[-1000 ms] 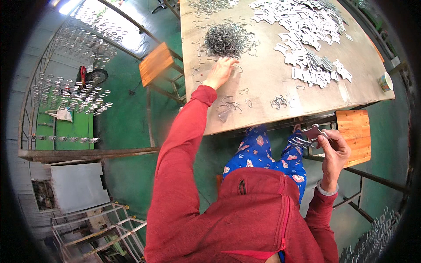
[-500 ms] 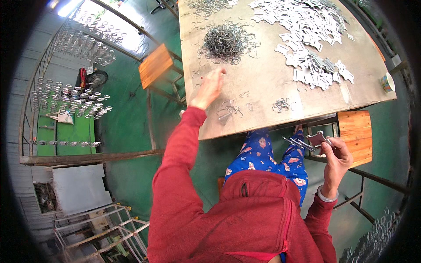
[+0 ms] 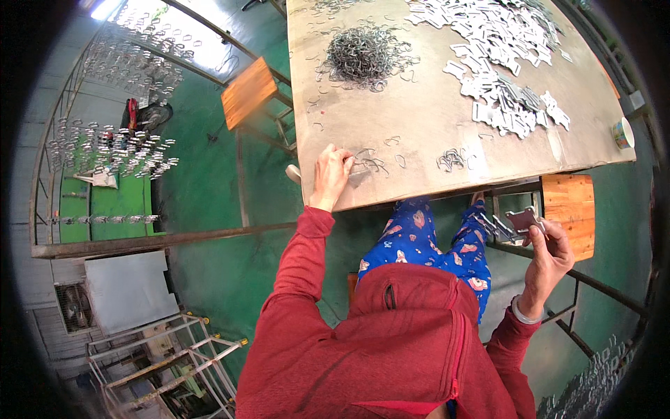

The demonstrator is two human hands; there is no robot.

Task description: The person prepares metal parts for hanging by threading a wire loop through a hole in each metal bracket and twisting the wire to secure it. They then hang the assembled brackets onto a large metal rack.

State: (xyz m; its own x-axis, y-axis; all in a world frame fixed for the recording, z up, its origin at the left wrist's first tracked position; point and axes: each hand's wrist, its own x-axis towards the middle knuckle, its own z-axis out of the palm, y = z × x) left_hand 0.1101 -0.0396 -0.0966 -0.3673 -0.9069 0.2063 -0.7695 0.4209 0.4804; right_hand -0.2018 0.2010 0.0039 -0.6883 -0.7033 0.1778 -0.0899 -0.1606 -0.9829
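Note:
At the table's near left edge, my left hand (image 3: 331, 177) has its thumb and fingertips drawn together beside a few loose wire hooks (image 3: 371, 162). Whether a hook sits in the pinch is too small to make out. Out past the table's near edge, on the right, my right hand (image 3: 548, 260) is closed on a flat metal plate (image 3: 522, 220) with notched ends. More thin metal pieces (image 3: 494, 227) hang beside that plate, seen nearly edge-on. Another little cluster of wire hooks (image 3: 452, 160) lies near the table's front edge.
On the table (image 3: 419, 119) are a dense heap of wire hooks (image 3: 363, 54), a wide spread of metal plates (image 3: 499, 105) and a paper cup (image 3: 622, 133) at the right edge. Wooden stools (image 3: 249, 91) stand around it. Racks of hanging metal parts (image 3: 112, 150) stand left.
My left hand has come back toward me from below the hook heap to the small loose cluster, its fingers now pinched. My right hand has shifted slightly right and down, still holding the plate.

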